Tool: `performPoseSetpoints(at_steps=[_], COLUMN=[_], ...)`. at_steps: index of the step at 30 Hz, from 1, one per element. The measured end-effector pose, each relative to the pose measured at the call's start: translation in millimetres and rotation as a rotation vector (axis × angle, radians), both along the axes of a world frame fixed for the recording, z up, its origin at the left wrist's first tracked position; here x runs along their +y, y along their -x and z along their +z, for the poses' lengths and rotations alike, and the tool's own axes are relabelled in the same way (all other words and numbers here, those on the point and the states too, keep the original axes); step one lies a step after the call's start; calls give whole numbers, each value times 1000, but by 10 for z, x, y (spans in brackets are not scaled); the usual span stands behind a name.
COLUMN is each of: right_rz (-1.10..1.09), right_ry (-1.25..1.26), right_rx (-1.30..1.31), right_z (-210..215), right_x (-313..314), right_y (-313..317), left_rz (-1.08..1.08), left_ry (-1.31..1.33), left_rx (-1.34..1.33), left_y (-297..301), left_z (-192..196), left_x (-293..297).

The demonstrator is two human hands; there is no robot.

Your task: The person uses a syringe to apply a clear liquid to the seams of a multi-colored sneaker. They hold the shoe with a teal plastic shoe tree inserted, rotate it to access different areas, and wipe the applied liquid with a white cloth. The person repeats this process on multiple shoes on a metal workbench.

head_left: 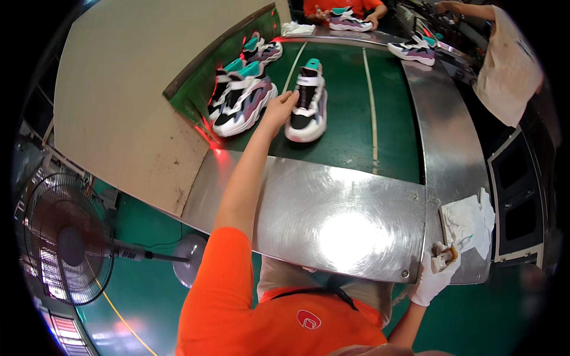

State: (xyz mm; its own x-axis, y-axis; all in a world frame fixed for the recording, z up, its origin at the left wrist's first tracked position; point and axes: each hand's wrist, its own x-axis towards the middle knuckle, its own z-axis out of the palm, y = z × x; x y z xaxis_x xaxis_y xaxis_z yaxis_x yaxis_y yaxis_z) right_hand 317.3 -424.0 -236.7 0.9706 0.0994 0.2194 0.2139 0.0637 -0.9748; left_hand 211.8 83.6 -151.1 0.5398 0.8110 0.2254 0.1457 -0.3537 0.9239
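Note:
My bare left hand [280, 110] reaches forward over the green belt, with its fingers closed against the side of a sneaker [307, 107]. This shoe is white, black and purple with a teal collar lining, and its toe points toward me. Left of the hand, similar sneakers [246, 104] lean together along the green side wall. My right hand [432, 280], in a white glove, is at the near right corner of the metal table. It is closed around a crumpled white cloth [442, 258] with a yellowish-brown edge; what else it holds is hidden.
A metal ledge [338, 219] crosses in front of me, joining a curved metal rim [454, 142]. White cloths [466, 219] lie at the right corner. Another sneaker [414, 50] stands on the far right rim. Across the belt, a person handles a shoe [350, 22]. A fan [71, 240] stands left.

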Motion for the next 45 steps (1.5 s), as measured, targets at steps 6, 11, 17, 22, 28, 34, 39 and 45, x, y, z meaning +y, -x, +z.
performPoseSetpoints(at_steps=[6,11,17,22,28,34,39,45], right_rz=[-52,101,480,409,338,305,417,302], right_ry=[567,384,191,597,710,811,682,579], right_rx=[-331,-33,-107,-390,-521,-543,-444,-426], right_z=[144,377,655,819,786,787,726,828], right_x=[139,403,1304,2347,3127,3352,3144,2566], right_y=[132,260,132,156,262,387,124,13], left_rz=[-27,-172,-310,-292,-275,-278,-276,-214], left_ry=[351,438,362,345,340,345,325,332], left_rx=[-160,-103,30,12,16,7,28,-5], left_y=[473,420,358,366,336,307,335,251], left_z=[-378,-332,-272,-300,-314,-386,-296,-369], left_x=[-285,-301,-356,-330,-298,-235,-291,-276])
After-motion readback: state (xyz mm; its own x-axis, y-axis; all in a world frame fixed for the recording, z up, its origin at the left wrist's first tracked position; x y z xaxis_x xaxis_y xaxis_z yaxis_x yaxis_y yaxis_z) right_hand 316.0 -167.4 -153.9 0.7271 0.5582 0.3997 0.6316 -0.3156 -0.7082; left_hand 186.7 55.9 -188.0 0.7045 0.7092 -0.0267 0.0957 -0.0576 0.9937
